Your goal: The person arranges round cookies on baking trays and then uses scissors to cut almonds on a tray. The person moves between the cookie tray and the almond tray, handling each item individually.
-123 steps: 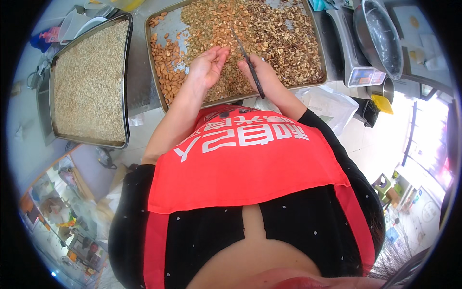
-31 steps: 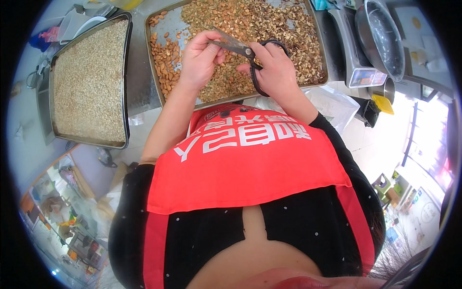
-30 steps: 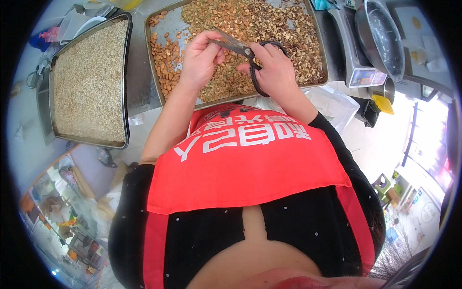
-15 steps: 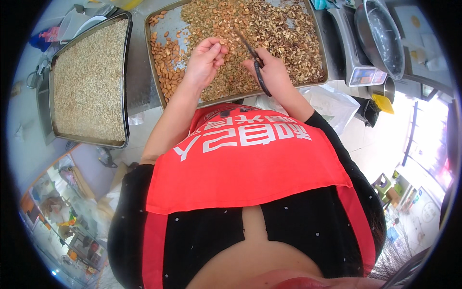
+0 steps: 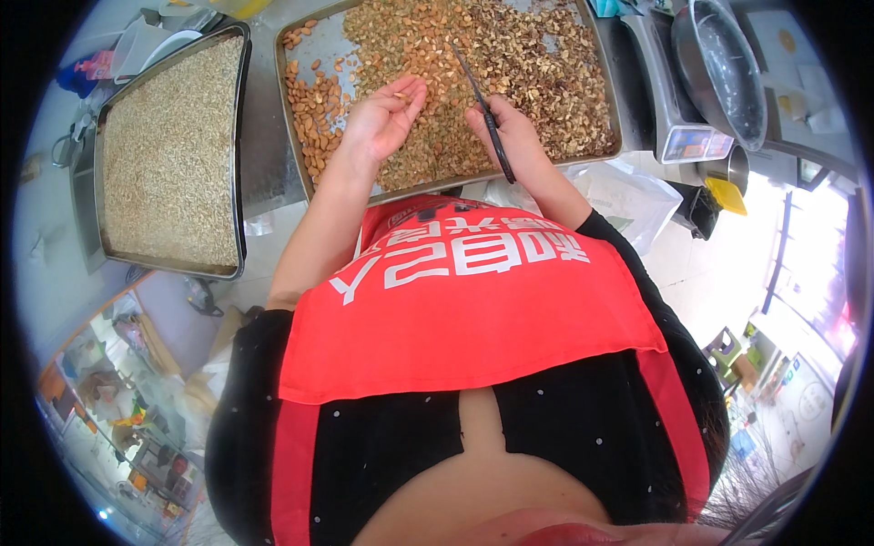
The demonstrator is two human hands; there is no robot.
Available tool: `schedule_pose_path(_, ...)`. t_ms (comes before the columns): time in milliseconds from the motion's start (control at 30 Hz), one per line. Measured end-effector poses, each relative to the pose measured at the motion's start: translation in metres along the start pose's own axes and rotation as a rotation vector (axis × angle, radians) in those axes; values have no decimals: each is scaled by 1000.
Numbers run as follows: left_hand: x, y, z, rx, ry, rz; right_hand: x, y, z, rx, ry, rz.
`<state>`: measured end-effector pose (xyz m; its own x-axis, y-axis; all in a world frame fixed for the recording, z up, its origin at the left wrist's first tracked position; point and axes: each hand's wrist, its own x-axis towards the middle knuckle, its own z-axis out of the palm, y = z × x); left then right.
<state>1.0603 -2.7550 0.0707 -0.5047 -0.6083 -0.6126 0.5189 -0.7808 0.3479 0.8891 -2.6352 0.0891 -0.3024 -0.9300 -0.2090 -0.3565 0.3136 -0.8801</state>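
Observation:
My right hand (image 5: 514, 136) grips dark scissors (image 5: 480, 89), whose blades lie together and point away over the large metal tray (image 5: 296, 155). A little to the left, my left hand (image 5: 387, 123) is turned palm up, its curled fingers holding a small tan piece that looks like an almond. Both hands are above the tray's near half. Whole almonds (image 5: 319, 127) lie along the tray's left side. Chopped brown and greenish bits (image 5: 432, 150) cover the middle, and darker nut pieces (image 5: 569, 105) fill the right.
On the left, a second dark-rimmed tray (image 5: 242, 182) is spread with pale flakes (image 5: 168, 150). To the right are a scale (image 5: 669, 100) and a tilted metal bowl (image 5: 724, 73). A clear plastic bag (image 5: 637, 205) hangs below the tray's near right corner, beside a yellow item (image 5: 726, 196).
The scissors have closed, their handles coming together. My left hand has rolled from a pinch to palm up, moving slightly away from the blades.

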Motion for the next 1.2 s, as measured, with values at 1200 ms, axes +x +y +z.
schedule_pose_path(1200, -5, -18, 26, 302, 157, 642, -14, -25, 13, 403, -436, 192)
